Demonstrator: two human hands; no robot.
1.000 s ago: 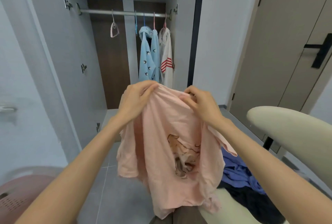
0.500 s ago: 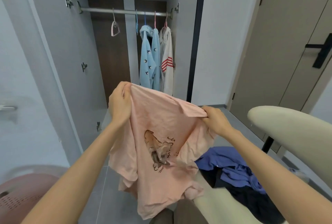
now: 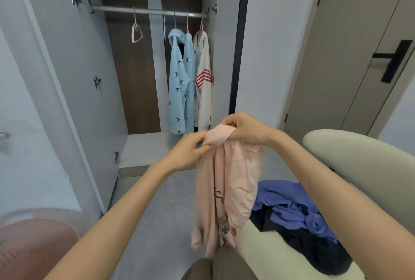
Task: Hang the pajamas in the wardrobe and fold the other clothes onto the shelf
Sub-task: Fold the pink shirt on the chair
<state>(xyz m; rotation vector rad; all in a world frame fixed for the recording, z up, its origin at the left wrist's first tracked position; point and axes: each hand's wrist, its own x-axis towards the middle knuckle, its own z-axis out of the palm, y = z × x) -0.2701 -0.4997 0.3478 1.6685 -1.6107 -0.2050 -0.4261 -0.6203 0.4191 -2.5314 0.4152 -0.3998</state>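
A pale pink T-shirt (image 3: 226,189) with a small animal print hangs bunched and narrow in front of me. My right hand (image 3: 244,129) grips its gathered top edge. Just left of it, my left hand (image 3: 190,149) pinches the same top edge. Behind stands the open wardrobe with its rail (image 3: 146,11). On the rail hang light blue pajamas with small birds (image 3: 180,81), a white garment with red stripes (image 3: 203,79) and an empty pink hanger (image 3: 136,32). The wardrobe's bottom shelf (image 3: 146,149) lies bare below them.
A cream chair (image 3: 359,167) at the right holds a blue garment (image 3: 292,210) and a black one (image 3: 314,250). A pink laundry basket (image 3: 33,248) sits at the lower left. The wardrobe door (image 3: 74,90) stands open at left; a beige room door (image 3: 359,55) is at right.
My hands came together from spread apart, so the pink T-shirt went from held wide to gathered into a narrow hanging bunch, shifted right.
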